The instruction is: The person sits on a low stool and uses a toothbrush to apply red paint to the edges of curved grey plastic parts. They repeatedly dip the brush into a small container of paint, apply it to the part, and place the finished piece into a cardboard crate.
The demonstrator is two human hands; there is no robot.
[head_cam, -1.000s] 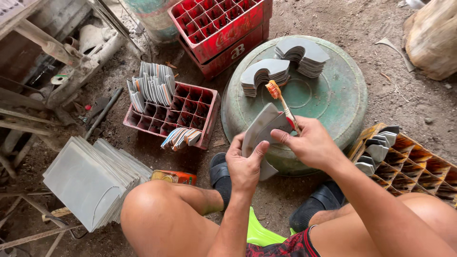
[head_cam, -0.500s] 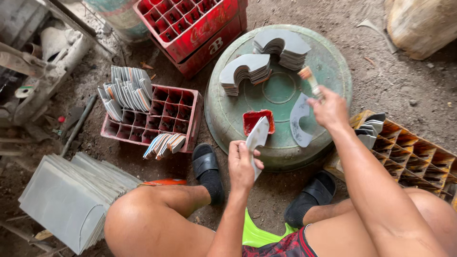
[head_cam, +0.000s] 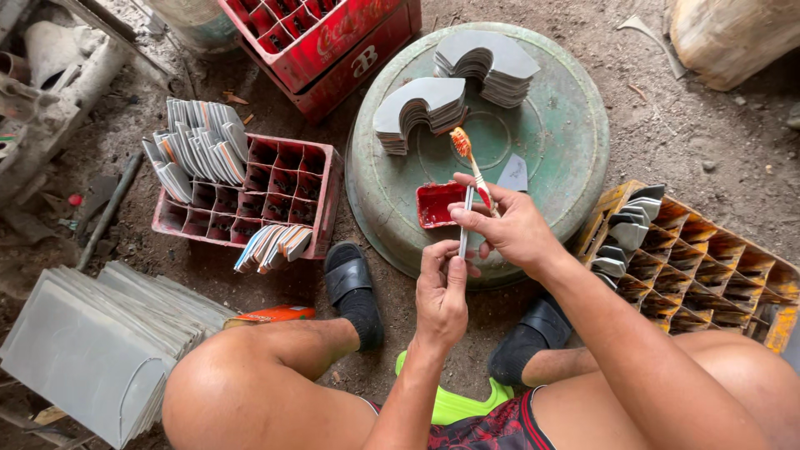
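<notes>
Left hand point(head_cam: 442, 296) now pinches grey sheet piece point(head_cam: 464, 223) edge-on, raised since half second ago. Right hand point(head_cam: 510, 227) grips toothbrush point(head_cam: 469, 162), pulled back from basin point(head_cam: 567, 150) beside red paint tray point(head_cam: 437, 203); bristles up, gluing pass apparently due.

Two stacks of grey cut pieces point(head_cam: 421, 108) point(head_cam: 487, 62) on upturned green basin point(head_cam: 567, 142). Red crate point(head_cam: 250, 200) left of basin, part-filled with grey pieces. Second red crate point(head_cam: 325, 42) at top. Yellow crate point(head_cam: 708, 267) right, few grey pieces in near cells. Pile of grey sheets point(head_cam: 92, 342) lower left on dirt floor.
</notes>
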